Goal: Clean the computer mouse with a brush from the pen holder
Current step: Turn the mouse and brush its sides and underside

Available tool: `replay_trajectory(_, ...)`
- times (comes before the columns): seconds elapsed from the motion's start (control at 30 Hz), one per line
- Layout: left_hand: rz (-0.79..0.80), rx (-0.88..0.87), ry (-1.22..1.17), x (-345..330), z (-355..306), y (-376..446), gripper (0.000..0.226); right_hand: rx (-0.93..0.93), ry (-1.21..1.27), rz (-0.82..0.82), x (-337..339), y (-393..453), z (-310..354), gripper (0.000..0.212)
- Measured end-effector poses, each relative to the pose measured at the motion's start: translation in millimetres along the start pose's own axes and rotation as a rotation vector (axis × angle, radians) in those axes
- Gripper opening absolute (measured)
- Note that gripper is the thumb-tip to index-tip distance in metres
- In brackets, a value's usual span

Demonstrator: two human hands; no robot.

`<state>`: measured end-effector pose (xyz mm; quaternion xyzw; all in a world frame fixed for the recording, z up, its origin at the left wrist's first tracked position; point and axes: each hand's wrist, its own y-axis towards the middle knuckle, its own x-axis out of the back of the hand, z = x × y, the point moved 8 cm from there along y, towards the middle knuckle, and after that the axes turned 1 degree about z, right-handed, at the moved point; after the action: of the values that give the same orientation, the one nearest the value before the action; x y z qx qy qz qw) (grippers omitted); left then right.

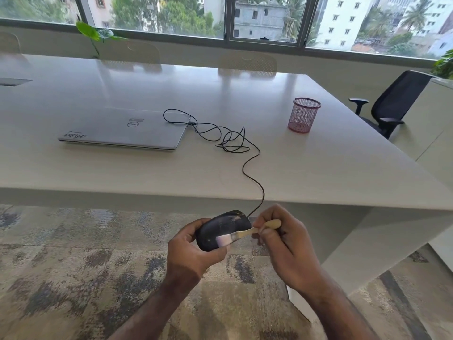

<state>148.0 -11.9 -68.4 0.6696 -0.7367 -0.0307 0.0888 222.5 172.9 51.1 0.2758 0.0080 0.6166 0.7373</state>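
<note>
My left hand (190, 253) holds a black wired computer mouse (221, 228) in the air, below and in front of the table's near edge. My right hand (286, 244) grips a small brush (242, 233) by its pale wooden handle. The brush's light bristles lie on the mouse's top surface. The mouse's black cable (253, 179) runs up over the table edge, coils on the tabletop and reaches a closed silver laptop (125, 128). A pink mesh pen holder (304, 115) stands upright on the table at the right, with nothing visible in it.
The big white table (318, 173) fills the middle of the view. A black office chair (392, 104) stands at its right end, and pale chairs sit along the far side under the windows. Patterned carpet (73, 266) lies below my hands.
</note>
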Motion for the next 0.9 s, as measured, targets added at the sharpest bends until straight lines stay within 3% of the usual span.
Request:
replay_trajectory(0.17,-0.007,0.026,-0.015,4.6,4.1,1.8,0.055,-0.002,-0.082,-0.094,22.1,5.1,-9.4,0.010)
replay_trajectory(0.3,0.002,0.011,-0.015,4.8,2.7,2.9,0.059,0.025,0.020,-0.130,26.0,3.2,-7.6,0.013)
replay_trajectory(0.5,0.022,-0.003,-0.010,1.6,0.2,2.6,0.053,0.090,0.025,0.017,5.6,-5.5,-1.3,0.013)
replay_trajectory(0.73,0.008,-0.027,0.001,7.4,-0.9,2.9,0.059,0.083,-0.134,-0.134,29.2,-0.4,-4.9,0.011)
replay_trajectory(0.9,0.025,-0.063,0.022,5.3,-3.2,2.1,0.062,0.055,0.066,-0.190,31.5,0.5,-0.9,0.013)
